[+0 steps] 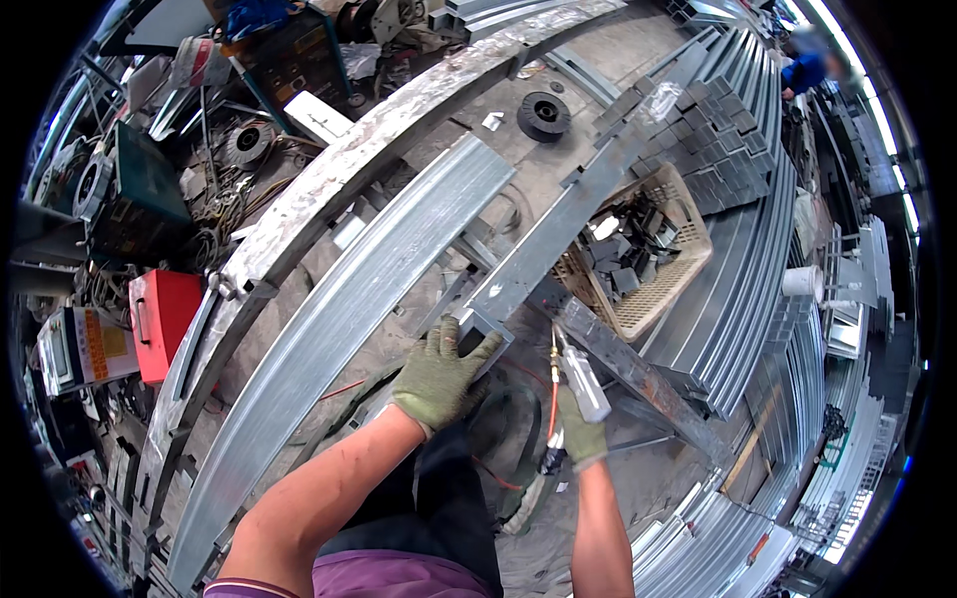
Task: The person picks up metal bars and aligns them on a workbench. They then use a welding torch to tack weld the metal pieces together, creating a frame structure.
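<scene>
My left hand (pixel 444 371), in an olive-green work glove, grips a grey metal tube (pixel 491 332) near its open end, thumb and fingers apart across it. That end meets a flat steel bar (pixel 543 231) reaching away to the upper right. On the right, my gloved right hand (pixel 581 427) is closed round a grey-handled tool (pixel 584 387), its fingers partly hidden. Beside the tool runs an orange hose (pixel 553 407) with a brass-coloured fitting; whether they join is unclear. A wide galvanized channel (pixel 344 319) lies left of my left hand.
A rusty steel beam (pixel 638 374) slants down to the right. Behind it stands a beige plastic crate (pixel 695 261) of small metal pieces. Stacked metal tubes (pixel 723 149) fill the right. A red box (pixel 162 321) is left; a black spool (pixel 544 116) lies ahead. Someone in blue (pixel 805 72) stands far right.
</scene>
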`<state>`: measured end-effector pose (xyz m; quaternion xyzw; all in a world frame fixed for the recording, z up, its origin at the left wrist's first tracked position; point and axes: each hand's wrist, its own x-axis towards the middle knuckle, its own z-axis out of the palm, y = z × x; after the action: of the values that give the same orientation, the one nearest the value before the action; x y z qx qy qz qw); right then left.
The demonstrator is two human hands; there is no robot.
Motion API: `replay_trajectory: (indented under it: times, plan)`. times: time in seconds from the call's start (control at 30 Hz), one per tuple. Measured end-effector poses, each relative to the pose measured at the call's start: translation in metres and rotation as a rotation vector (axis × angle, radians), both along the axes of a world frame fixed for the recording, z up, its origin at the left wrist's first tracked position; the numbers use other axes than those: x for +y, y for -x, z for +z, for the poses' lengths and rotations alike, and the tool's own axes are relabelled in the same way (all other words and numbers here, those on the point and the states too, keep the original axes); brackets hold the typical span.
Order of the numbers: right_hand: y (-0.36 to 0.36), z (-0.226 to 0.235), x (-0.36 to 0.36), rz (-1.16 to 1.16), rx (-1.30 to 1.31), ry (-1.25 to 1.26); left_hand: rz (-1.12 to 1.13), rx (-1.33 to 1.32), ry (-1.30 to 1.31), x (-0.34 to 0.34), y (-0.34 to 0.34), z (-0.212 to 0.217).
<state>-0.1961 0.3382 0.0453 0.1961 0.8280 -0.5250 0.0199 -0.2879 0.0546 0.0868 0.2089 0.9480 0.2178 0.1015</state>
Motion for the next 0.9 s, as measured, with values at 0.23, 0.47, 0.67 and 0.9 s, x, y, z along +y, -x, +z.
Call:
replay_trajectory:
  times: [0.23, 0.47, 0.67, 0.9]
  plan:
    - [-0.012, 0.109, -0.015, 0.242, -0.119, 0.085, -0.011, -0.042, -0.003, -0.005, 0.002, 0.003]
    - [0.015, 0.136, -0.041, 0.289, -0.258, 0.226, -0.043, -0.092, 0.038, -0.003, 0.002, 0.003]
    - [0.023, 0.133, -0.05, 0.34, -0.161, 0.199, -0.024, -0.084, 0.008, -0.004, 0.001, 0.0]
    - [0.016, 0.122, -0.048, 0.386, -0.093, 0.108, -0.006, -0.051, -0.023, -0.004, 0.0, -0.005]
